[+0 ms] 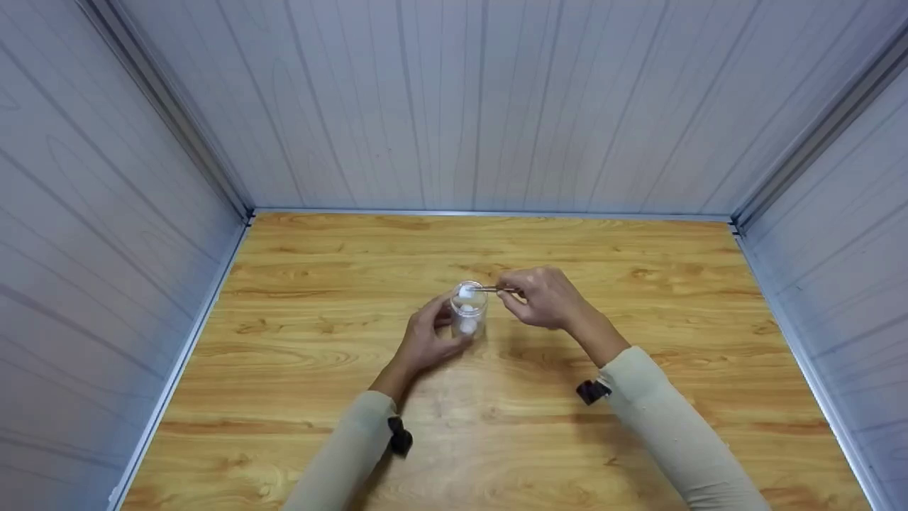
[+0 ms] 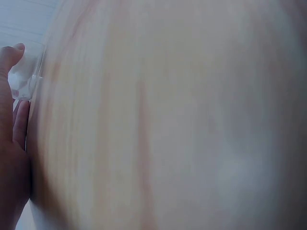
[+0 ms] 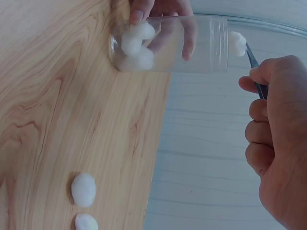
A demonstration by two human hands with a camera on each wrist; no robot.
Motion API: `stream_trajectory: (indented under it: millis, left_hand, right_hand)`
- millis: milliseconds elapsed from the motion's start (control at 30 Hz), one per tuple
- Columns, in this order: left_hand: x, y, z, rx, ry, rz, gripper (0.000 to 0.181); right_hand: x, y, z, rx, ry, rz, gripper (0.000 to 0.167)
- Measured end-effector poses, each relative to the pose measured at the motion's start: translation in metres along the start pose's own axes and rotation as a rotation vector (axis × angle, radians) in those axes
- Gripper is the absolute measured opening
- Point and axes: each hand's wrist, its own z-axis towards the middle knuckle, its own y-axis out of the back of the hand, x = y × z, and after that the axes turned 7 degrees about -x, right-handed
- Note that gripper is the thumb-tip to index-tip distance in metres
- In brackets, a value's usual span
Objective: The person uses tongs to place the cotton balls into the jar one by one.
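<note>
A clear jar [image 1: 469,316] stands upright on the wooden table, with several white cotton balls [image 3: 139,50] at its bottom. My left hand [image 1: 429,335] holds the jar from the left, its thumb and fingers curled about the lower wall. In my right hand [image 1: 543,298] I pinch metal tweezers [image 3: 253,60], which point left at the jar's mouth. A cotton ball [image 3: 237,44] is at the tweezers' tips, just over the open rim in the right wrist view. The left wrist view shows only part of the left hand and jar.
Two more cotton balls, one whole [image 3: 83,189] and one cut by the frame's edge [image 3: 87,222], lie on the table in the right wrist view. Pale panel walls [image 1: 454,106] enclose the wooden table [image 1: 319,284] at the back and both sides.
</note>
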Motion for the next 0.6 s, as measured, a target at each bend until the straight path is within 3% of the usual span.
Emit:
stream_trajectory:
  millis: [600]
  left_hand:
    - [-0.0013,0.0002,0.001,0.009,0.019,-0.009,0.085]
  right_hand:
    - [-0.0009,0.0021,0.0004,0.027,0.009,-0.007,0.011]
